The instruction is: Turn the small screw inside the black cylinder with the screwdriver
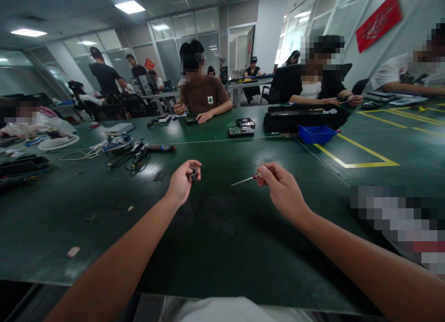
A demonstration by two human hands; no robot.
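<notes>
Screwdriver (242, 181): over table (215, 247), nearer the wearer and left of blue bin (317, 134). Right hand (282, 187) pinches its handle, tip pointing left. Left hand (182, 180), further left of bin, fingers curled round small dark cylinder (192, 174). Hard drives (241, 131) left of bin, cables (134, 157) well left, black case (302, 117) just behind it.

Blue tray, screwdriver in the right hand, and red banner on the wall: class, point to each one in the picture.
Blue tray (317, 135): head view, on its front wall.
Screwdriver (242, 181): head view, on its metal shaft.
Red banner (379, 23): head view, mid-surface.
</notes>
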